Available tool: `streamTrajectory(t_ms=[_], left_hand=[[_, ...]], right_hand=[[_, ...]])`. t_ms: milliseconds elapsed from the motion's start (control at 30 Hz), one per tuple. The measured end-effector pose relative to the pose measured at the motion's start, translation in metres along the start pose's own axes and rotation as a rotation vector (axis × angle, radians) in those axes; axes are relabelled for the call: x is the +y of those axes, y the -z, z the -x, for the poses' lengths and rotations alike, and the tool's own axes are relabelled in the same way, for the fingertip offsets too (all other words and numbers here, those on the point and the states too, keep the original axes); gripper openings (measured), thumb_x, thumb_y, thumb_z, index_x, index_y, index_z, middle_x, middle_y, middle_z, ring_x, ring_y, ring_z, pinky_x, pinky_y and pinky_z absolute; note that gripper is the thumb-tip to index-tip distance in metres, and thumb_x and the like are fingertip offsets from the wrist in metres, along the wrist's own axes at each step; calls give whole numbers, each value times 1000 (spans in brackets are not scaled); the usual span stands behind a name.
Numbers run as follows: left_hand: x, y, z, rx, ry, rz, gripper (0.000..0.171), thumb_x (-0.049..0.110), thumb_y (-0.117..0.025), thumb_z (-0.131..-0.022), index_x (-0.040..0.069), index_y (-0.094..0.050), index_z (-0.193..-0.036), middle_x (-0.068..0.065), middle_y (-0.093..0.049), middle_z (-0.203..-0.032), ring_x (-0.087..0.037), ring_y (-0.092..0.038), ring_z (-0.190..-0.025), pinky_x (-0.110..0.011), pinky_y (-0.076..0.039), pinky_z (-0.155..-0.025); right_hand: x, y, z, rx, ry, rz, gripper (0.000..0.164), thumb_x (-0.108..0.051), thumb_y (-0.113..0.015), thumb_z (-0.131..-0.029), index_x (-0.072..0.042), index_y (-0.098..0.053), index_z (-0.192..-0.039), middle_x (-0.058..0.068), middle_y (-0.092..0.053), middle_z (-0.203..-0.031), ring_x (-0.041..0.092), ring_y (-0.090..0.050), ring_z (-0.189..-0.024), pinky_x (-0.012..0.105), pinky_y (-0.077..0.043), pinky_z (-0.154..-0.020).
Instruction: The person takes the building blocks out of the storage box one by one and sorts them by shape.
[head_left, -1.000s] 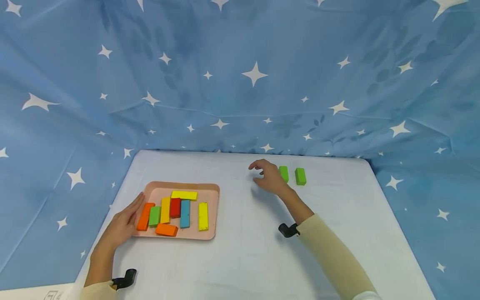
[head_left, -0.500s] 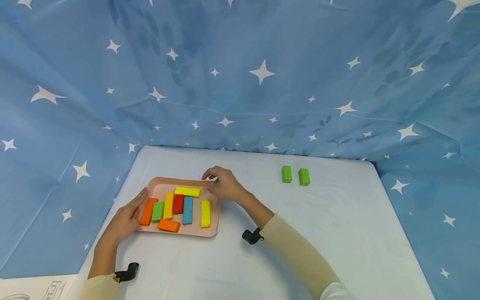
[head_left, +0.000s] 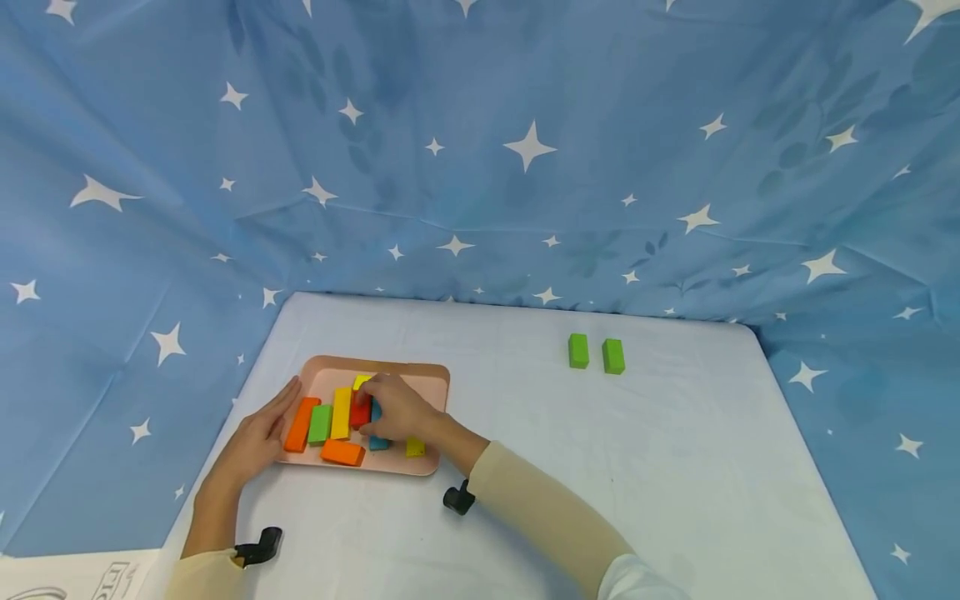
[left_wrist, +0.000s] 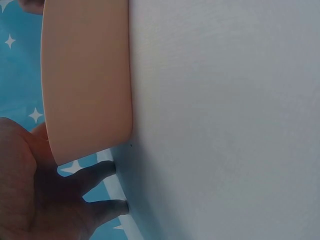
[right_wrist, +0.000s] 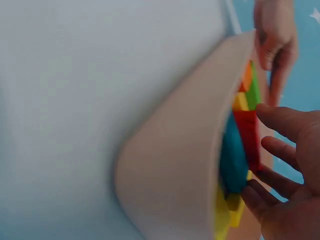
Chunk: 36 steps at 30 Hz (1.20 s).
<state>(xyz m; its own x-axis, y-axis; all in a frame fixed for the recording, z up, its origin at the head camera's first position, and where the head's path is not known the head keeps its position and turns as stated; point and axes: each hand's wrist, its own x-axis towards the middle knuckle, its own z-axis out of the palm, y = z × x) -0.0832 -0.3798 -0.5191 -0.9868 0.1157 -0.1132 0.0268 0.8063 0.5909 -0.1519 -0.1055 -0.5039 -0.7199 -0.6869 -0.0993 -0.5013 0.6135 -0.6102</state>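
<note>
A pink tray (head_left: 432, 392) holds several coloured blocks. My right hand (head_left: 401, 408) reaches into it from the right, thumb and fingertips at opposite ends of the red block (head_left: 361, 414). In the right wrist view the fingers are spread loosely, their tips right at that red block (right_wrist: 250, 137), with the blue block (right_wrist: 232, 155) beside it. The palm hides much of the blue and yellow blocks in the head view. My left hand (head_left: 253, 440) rests against the tray's left side, fingers extended; the left wrist view shows it by the tray's corner (left_wrist: 87, 90).
Left of the red block lie a yellow-orange block (head_left: 341, 414), a green block (head_left: 319, 425) and an orange block (head_left: 302, 425). Another orange block (head_left: 342, 452) lies by the front wall. Two green blocks (head_left: 578, 352) stand apart at the table's back right.
My right hand has moved left, from beside the two green blocks, across the tray's right edge to the red block. The left hand has stayed at the tray's left side.
</note>
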Motion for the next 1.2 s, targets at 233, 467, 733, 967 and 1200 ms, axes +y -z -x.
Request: streamTrajectory(t_ms=[233, 467, 733, 967, 1200], left_hand=[[1, 0, 3, 11, -6, 7, 63, 4, -45, -109, 17, -23, -166, -12, -22, -173, -52, -27, -154, -73, -29, -117], [0, -1, 5, -1, 8, 22, 64, 5, -44, -109, 20, -21, -167, -11, -20, -174, -51, -24, -155, -74, -28, -117], [-3, -7, 6, -1, 14, 14, 63, 7, -43, -110, 20, -20, -167, -11, -19, -174, -52, -24, -154, -75, -27, -116], [-4, -7, 3, 8, 2, 7, 64, 7, -44, -109, 20, -19, -167, -12, -19, -174, -52, -24, -155, -74, -28, -116], [-2, -5, 2, 10, -11, -2, 64, 6, -44, -109, 20, -20, -167, -11, -19, -174, -52, -24, -155, -75, -28, -116]], right_hand=[[-7, -12, -3, 20, -26, 159, 42, -38, -85, -87, -26, -64, -121, -7, -64, -132, 11, -48, -113, 18, -48, -90], [-8, -19, -7, 53, -6, 248, 35, -31, -83, -88, -27, -63, -117, -7, -64, -129, 12, -48, -110, 24, -47, -94], [-6, -17, -3, 62, 2, 186, 32, -24, -83, -86, -28, -65, -111, -7, -63, -127, 13, -50, -109, 24, -46, -93], [-7, -3, 5, 65, 28, -26, 37, -16, -84, -85, -23, -64, -116, -5, -59, -127, 8, -53, -106, 9, -48, -86], [4, 40, 23, 45, -10, -216, 52, -2, -78, -86, -19, -60, -133, -2, -57, -134, 16, -59, -113, 14, -53, -90]])
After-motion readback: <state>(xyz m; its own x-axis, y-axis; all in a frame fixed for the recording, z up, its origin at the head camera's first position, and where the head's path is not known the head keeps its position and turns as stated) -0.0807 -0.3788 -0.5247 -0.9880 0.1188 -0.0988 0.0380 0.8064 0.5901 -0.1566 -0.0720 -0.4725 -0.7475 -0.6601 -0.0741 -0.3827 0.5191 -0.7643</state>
